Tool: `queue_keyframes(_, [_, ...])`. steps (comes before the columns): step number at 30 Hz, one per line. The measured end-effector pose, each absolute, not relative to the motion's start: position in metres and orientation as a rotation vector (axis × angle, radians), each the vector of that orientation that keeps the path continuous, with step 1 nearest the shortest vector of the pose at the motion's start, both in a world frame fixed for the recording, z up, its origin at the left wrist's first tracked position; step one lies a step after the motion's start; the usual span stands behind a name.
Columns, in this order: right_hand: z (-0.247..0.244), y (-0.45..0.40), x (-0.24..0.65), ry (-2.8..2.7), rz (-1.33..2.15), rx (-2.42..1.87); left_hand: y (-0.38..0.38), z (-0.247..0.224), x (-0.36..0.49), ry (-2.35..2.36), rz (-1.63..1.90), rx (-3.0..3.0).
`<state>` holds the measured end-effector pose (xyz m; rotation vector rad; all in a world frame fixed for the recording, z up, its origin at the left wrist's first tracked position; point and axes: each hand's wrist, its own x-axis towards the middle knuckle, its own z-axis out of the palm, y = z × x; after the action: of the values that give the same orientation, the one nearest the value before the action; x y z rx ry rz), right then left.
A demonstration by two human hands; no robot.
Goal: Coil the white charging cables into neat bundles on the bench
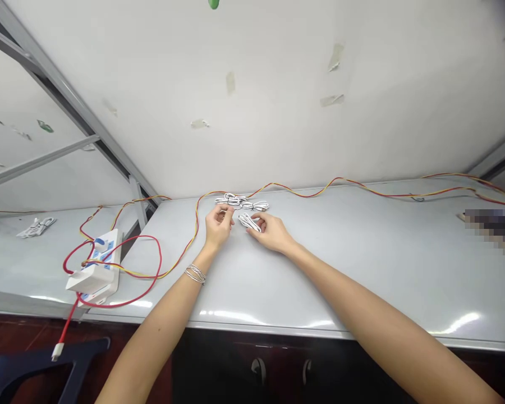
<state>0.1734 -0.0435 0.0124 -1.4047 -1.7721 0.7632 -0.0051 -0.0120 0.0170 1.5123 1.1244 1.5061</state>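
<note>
A coiled white cable [249,222] is held just above the grey shelf between the thumb and fingers of my right hand [271,231]. To its left, my left hand [219,224] has its thumb and fingertips pinched together. What they pinch, if anything, is too small to make out. A thin dark strand shows close by those fingertips. Right behind my hands lie more bundled white cables, one at the left [231,199] and one at the right [255,206], with dark ties around them.
A white power strip [109,264] with plugs and looped red cord stands at the left. Twisted red and yellow wires [311,194] run along the back wall. Another white cable bundle [36,227] lies far left. A blurred-out object [494,229] sits at the right.
</note>
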Motion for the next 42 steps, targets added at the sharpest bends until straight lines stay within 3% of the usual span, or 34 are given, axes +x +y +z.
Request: queue_keyframes(42, [0.0044,-0.0419,0.1747,-1.817,0.77,-1.324,-0.0167,0.0189,0.002,1.056,1.397,1.555])
